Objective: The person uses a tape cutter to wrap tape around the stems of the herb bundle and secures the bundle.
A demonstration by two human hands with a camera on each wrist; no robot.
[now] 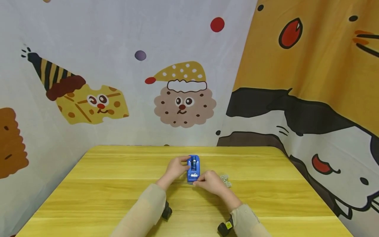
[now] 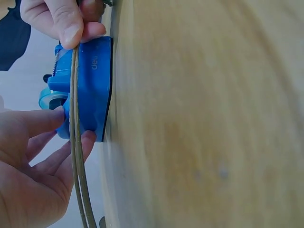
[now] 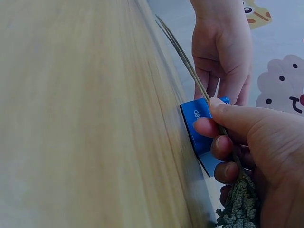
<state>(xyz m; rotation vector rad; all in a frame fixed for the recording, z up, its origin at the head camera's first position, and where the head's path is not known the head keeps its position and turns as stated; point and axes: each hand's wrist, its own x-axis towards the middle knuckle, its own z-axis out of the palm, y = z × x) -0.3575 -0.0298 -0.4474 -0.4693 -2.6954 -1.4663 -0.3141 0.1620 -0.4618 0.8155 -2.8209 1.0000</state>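
A blue tape dispenser (image 1: 193, 179) stands on the table, its tape roll (image 2: 50, 99) showing at the side in the left wrist view. My left hand (image 1: 176, 167) holds the dispenser's left side near its far end, thumb and fingers set against the body. With thumb and fingertips, my right hand (image 1: 211, 182) pinches the thin stems (image 2: 76, 142) of a small bunch of dried flowers by the dispenser's near end. The greyish-green flower heads (image 3: 240, 204) stick out beneath the right palm. In the right wrist view the stems (image 3: 183, 54) pass in front of the dispenser.
The wooden table (image 1: 118, 184) reaches back to a printed cloth (image 1: 124, 29) with cartoon figures. Dark wrist cameras sit below the left cuff (image 1: 167, 211) and the right cuff (image 1: 225, 227).
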